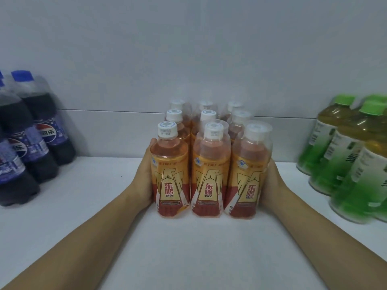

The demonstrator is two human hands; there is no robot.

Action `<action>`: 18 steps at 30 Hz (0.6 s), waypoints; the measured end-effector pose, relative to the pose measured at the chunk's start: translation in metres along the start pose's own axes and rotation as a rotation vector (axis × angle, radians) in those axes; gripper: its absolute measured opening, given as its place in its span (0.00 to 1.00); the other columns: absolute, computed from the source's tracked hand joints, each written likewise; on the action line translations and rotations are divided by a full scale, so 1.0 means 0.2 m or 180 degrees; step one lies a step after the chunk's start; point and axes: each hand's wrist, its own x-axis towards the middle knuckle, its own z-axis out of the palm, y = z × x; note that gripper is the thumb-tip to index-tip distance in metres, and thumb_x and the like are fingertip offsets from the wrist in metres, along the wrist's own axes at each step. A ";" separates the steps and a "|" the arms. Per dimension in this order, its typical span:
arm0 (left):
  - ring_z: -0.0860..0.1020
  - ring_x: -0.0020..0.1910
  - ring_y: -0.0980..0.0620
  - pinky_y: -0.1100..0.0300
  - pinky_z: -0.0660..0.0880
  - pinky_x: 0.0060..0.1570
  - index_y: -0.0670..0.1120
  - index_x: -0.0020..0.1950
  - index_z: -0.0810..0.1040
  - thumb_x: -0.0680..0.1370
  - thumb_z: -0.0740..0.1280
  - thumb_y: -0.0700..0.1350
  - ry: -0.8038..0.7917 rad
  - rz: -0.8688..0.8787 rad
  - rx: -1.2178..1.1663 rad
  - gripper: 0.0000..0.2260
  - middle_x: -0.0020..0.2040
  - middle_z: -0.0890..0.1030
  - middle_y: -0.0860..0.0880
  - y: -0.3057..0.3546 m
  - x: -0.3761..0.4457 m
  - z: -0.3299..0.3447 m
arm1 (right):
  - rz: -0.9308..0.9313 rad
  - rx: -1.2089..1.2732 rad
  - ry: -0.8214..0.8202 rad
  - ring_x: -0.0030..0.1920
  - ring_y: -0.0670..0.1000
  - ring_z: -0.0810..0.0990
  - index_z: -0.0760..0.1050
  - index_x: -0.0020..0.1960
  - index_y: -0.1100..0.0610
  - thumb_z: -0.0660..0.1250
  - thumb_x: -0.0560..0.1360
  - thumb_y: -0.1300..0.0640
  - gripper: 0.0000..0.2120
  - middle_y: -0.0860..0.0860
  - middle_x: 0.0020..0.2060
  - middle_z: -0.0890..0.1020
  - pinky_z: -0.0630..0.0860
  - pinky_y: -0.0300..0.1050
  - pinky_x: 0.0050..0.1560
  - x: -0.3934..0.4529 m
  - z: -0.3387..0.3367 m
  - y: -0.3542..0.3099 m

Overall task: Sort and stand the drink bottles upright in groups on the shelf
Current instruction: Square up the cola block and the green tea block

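**Both hands pressing the orange block**

Nine orange-labelled, white-capped plastic energy drink bottles (211, 164) stand upright, three rows of three, mid white shelf (83, 206). Left hand (144, 181) and right hand (270, 185) flat against block's sides, palms pressing, fingers probably hidden behind. Dark blue-capped cola bottles (31, 139) at left edge, green-capped tea bottles (345, 155) at right edge.

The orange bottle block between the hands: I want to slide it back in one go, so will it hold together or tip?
The orange bottles look full, so probably heavy. They stand loose, tall and narrow, so a push high up could topple one. The left hand and right hand press low on the outer sides, which should hold the rows together.
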 end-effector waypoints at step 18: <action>0.76 0.71 0.46 0.48 0.77 0.65 0.55 0.72 0.77 0.78 0.46 0.73 -0.0398 0.0197 0.0923 0.36 0.72 0.78 0.47 0.09 -0.14 0.01 | -0.0735 -0.0854 0.0041 0.76 0.55 0.68 0.63 0.79 0.54 0.51 0.76 0.27 0.42 0.54 0.75 0.71 0.60 0.61 0.77 -0.12 0.03 -0.11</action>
